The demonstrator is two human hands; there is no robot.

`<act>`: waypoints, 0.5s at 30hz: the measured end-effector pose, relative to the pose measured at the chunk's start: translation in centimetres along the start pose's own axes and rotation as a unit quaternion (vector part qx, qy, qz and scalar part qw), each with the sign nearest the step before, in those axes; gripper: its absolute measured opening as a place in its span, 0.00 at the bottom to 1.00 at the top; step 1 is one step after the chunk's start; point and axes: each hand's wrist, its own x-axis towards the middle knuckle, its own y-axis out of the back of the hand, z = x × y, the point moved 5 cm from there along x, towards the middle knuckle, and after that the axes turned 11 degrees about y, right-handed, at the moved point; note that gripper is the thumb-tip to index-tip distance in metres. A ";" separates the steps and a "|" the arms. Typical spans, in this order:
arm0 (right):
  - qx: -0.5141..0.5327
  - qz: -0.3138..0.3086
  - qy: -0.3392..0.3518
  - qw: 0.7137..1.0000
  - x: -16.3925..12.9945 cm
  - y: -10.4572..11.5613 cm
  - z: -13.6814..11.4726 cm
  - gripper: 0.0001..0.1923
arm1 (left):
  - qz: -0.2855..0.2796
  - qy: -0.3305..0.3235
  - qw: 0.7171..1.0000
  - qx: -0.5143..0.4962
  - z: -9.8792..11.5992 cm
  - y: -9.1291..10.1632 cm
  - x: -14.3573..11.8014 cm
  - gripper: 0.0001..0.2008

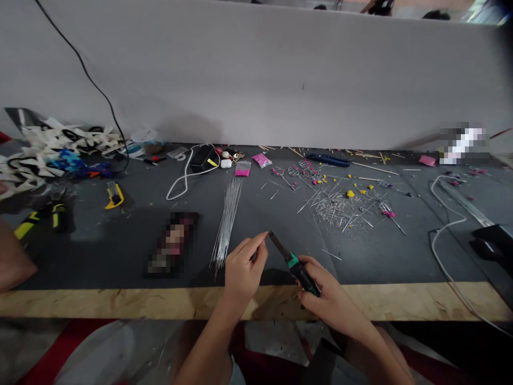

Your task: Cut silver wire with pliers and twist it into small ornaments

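Near edge of the dark surface (120, 251), at 6 o'clock: right hand (332, 294) wrapped around the green-and-black handle of a pair of pliers (294, 262), fingers closed on it, the tool's tip angled toward 11 o'clock. Left hand (242, 270) just beside it, thumb and forefinger pinched together at the tool's tip; whatever they hold is too small to tell. Directly left of that hand, a bundle of thin metal wires (227, 219) lies lengthwise toward 12. Farther out at 1 o'clock, a scatter of cut wire bits (340, 208) with yellow and pink beads. At 10 o'clock, a yellow utility knife (113, 195). Farthest, a white wall panel (256, 75) backs the surface.
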 end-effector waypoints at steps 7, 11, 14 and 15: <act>-0.012 0.000 0.001 1.000 0.2 -0.2 0.0 0.11 | 0.003 0.015 1.000 -0.007 -0.2 0.1 0.0 0.12; -0.028 0.007 0.006 1.000 0.2 -0.2 0.1 0.12 | 0.001 0.028 1.000 -0.012 -0.4 0.2 0.0 0.13; -0.040 0.006 0.005 0.999 0.2 -0.3 0.2 0.11 | -0.006 0.034 0.999 -0.016 -0.4 0.2 0.0 0.12; -0.044 0.005 0.005 0.999 0.2 -0.3 0.2 0.11 | -0.006 0.035 0.999 -0.017 -0.3 0.3 0.0 0.12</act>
